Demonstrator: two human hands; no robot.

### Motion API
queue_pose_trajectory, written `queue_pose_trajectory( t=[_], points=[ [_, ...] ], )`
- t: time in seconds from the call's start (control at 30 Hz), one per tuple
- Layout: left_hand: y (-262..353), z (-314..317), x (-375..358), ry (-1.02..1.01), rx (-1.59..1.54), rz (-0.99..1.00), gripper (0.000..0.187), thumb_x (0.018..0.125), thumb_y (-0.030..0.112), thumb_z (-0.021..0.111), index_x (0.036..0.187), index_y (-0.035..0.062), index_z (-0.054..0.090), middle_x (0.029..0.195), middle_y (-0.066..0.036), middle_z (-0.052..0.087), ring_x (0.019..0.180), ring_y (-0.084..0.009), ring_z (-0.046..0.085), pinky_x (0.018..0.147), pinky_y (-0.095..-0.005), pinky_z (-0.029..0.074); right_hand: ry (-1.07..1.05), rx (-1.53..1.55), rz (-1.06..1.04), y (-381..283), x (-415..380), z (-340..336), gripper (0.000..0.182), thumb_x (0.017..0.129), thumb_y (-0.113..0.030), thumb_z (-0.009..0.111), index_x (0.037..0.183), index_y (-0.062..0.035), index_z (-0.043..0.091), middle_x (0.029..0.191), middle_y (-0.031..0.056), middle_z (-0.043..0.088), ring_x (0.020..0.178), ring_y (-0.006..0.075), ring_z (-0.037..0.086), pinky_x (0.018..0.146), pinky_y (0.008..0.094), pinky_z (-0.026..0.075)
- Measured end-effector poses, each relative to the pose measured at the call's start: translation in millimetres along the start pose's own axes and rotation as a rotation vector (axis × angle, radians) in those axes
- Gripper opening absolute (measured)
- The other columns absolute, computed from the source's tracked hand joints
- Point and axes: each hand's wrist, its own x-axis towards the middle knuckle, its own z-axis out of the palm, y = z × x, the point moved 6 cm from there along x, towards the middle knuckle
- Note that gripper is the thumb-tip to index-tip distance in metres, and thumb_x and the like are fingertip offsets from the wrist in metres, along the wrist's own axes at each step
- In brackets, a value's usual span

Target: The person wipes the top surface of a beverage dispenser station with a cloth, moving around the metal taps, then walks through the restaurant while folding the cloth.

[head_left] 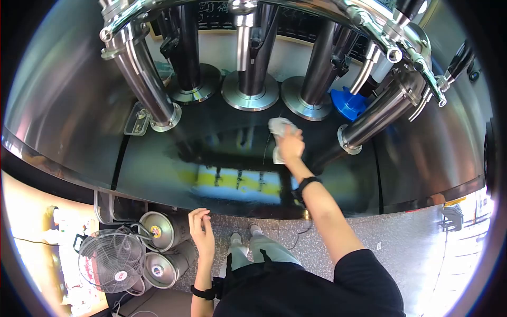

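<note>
My right hand (291, 145) presses a white cloth (281, 126) against the dark, glossy counter (158, 164). Its fingers are closed on the cloth, which sticks out above and below the hand. My left hand (202, 232) hangs in front of the counter's near edge, apart from it. Nothing shows in that hand, and its fingers are loosely bent and apart. Just beyond the cloth stands the round metal base (306, 108) of a tap column.
Several metal columns and a pipe rail (317, 10) with taps rise behind the counter. A clear plastic box (138, 120) sits at left, a blue funnel-like thing (348, 103) at right. Below left are a fan (112, 261) and metal kegs (158, 230).
</note>
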Motion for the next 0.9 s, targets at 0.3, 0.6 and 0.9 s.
queue_pose_trajectory(
  t=[0.3,0.6,0.9],
  points=[
    [19,36,-19,-0.075,-0.002,0.04,0.015,0.087,-0.007,0.049,0.097,-0.0007,0.058,0.104,-0.012,0.055,0.083,-0.0203,0.056,0.071,-0.0281,0.048,0.108,-0.143,0.274,189,14,-2,0.057,0.079,-0.042,0.067,0.124,-0.0162,0.044,0.102,0.0207,0.05,0.085,0.0365,0.062,0.066,0.042,0.054],
    [-12,-28,-46,0.103,0.123,0.045,0.013,0.087,-0.007,0.049,0.094,-0.0007,0.058,0.104,-0.011,0.055,0.081,-0.0175,0.056,0.069,-0.027,0.048,0.058,-0.151,0.289,94,15,-1,0.058,0.081,-0.047,0.064,0.126,-0.0159,0.043,0.102,0.0167,0.052,0.079,0.0299,0.064,0.065,0.0375,0.054],
    [-34,-103,-93,0.353,0.155,-0.195,0.011,0.086,-0.004,0.052,0.093,-0.0001,0.058,0.101,-0.013,0.055,0.092,-0.0267,0.056,0.08,-0.0331,0.045,0.023,0.099,-0.494,-222,-66,-9,0.052,0.079,-0.04,0.067,0.121,-0.0143,0.05,0.101,0.0179,0.053,0.08,0.0308,0.063,0.06,0.0384,0.053]
  ],
)
